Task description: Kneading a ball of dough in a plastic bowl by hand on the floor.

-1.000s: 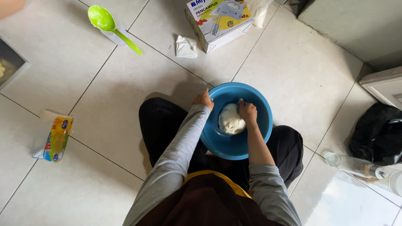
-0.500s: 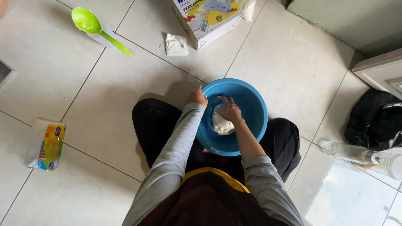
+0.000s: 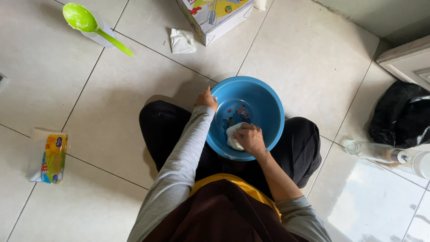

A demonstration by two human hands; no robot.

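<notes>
A round blue plastic bowl (image 3: 268,104) rests between my knees on the tiled floor. My left hand (image 3: 206,98) grips its left rim. Inside the bowl lies a lump of white dough (image 3: 232,136), mostly covered by my right hand (image 3: 250,138), which presses down on it near the bowl's near wall. Small cartoon prints show on the bowl's bottom.
A green ladle (image 3: 89,24) lies over a clear cup at the far left. A crumpled white tissue (image 3: 182,41) and a cardboard box (image 3: 215,15) sit ahead. A yellow-blue packet (image 3: 50,157) lies left. A black bag (image 3: 402,115) and clear bottles (image 3: 378,151) are right.
My right hand has moved from the bowl's far side toward me, dragging the dough to the near wall. The left hand stays on the rim.
</notes>
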